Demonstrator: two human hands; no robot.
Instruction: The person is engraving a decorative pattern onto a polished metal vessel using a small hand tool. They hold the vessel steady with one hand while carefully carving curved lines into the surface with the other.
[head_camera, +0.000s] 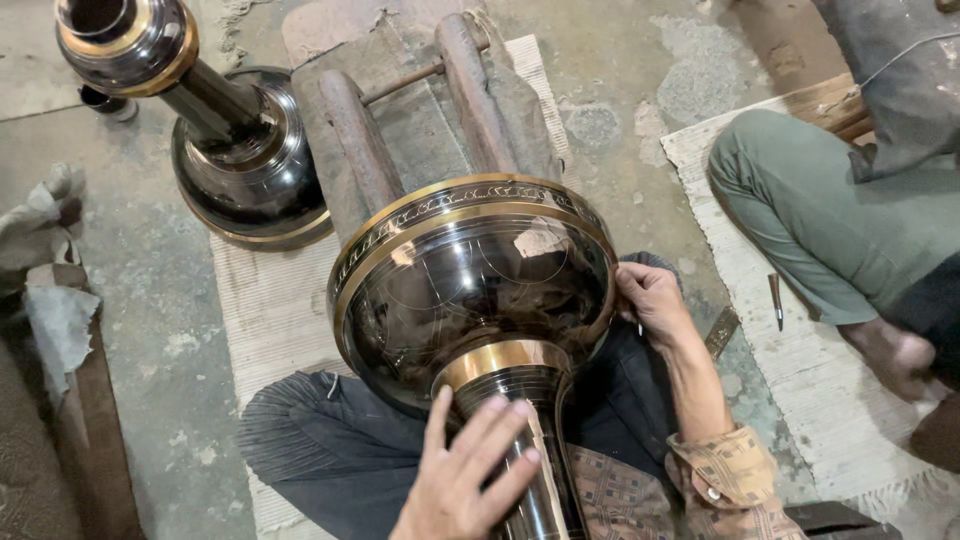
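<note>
Both hands brace black vase (470, 290); left hand (465, 475) on neck; right hand (652, 300) at rim.

The person's left hand (465, 470) reaches up from the bottom of the view, back of the hand showing, fingers (497, 428) spread and laid flat, thumb pointing upward. Up and to its right, the right hand (650, 300) curls inward at the knuckles, wrist bent, its bare forearm running down to a patterned cuff.

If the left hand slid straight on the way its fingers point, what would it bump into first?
Probably the gold band just above the neck, then the big dark bowl of the vase. The left hand already rests on the neck, fingers pointing up toward it.
</note>
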